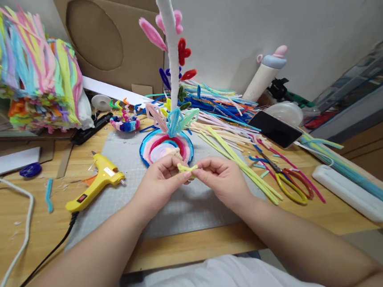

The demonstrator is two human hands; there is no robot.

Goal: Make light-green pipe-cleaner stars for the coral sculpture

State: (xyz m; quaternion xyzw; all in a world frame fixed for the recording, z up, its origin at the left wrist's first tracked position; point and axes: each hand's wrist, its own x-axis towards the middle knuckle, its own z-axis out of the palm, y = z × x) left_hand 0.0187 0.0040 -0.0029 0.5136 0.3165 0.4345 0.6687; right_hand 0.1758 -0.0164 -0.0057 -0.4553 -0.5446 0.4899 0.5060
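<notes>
A small bent piece of yellow pipe cleaner [187, 168] is pinched between my two hands over the grey cutting mat [180, 211]. My left hand [163, 181] grips its left end with thumb and fingertips, and my right hand [221, 179] grips its right end. Just beyond my fingers lies a round base [143, 150] coiled in blue, pink and white. Pink, blue and green folded shapes [174, 121] stand at its back edge. A white wrapped stem [172, 51] rises there, with coloured loops beside it.
A yellow glue gun [96, 183] with a black cord lies left. Yellow-green pipe cleaners [243, 165], scissors [291, 186], a phone [275, 128] and a white power strip [350, 192] lie right. Pipe cleaner bundles [37, 72] stand back left; a small colourful ring [125, 123] sits behind the mat.
</notes>
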